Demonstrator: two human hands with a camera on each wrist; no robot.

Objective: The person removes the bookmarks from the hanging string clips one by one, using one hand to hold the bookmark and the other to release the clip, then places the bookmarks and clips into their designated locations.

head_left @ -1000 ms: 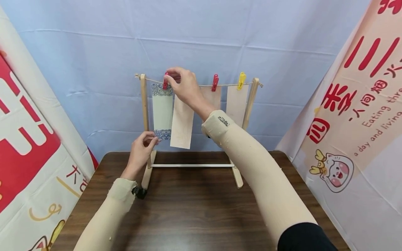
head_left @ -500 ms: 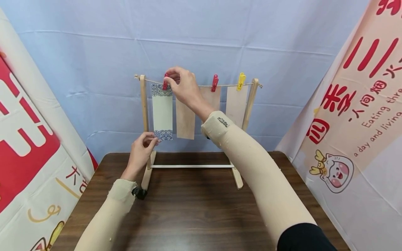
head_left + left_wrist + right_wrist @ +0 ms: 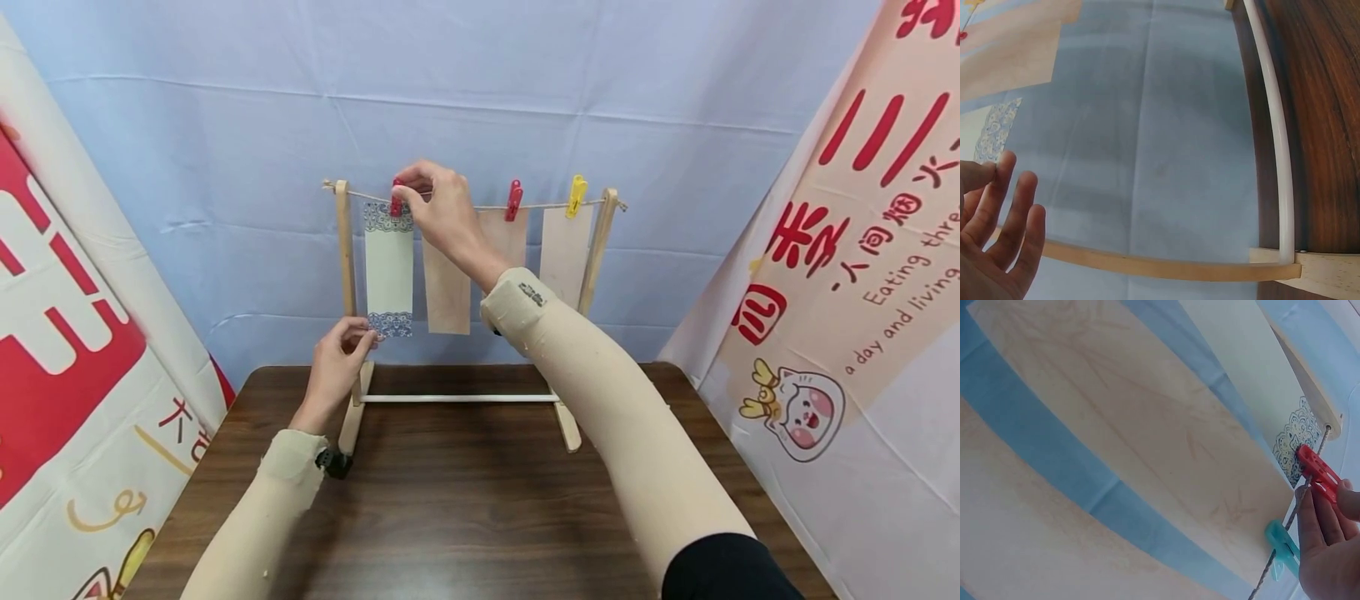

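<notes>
A pale green paper strip [image 3: 389, 271] with blue patterned bands at both ends hangs from the string at the far left of the wooden rack. My right hand [image 3: 446, 208] pinches a red clothespin [image 3: 1319, 470] at the strip's top edge, between thumb and fingers. Down at the strip's lower left corner, my left hand [image 3: 337, 354] pinches the edge with thumb and forefinger, its other fingers spread in the left wrist view. Beside it hangs a beige strip [image 3: 1141, 419] with faint bamboo-like marks, near a teal clothespin [image 3: 1282, 544] partly behind my right hand.
Two more beige strips hang to the right, under a red clothespin [image 3: 513, 200] and a yellow clothespin [image 3: 576, 197]. The rack's wooden posts [image 3: 345, 250] and white crossbar [image 3: 459, 398] stand on a dark wooden table [image 3: 480, 500]. A light blue cloth [image 3: 525, 100] hangs behind.
The neighbouring beige strip has swung back from its forward tilt and hangs further back, drifting slightly right. Both hands have stayed nearly in place at the patterned strip.
</notes>
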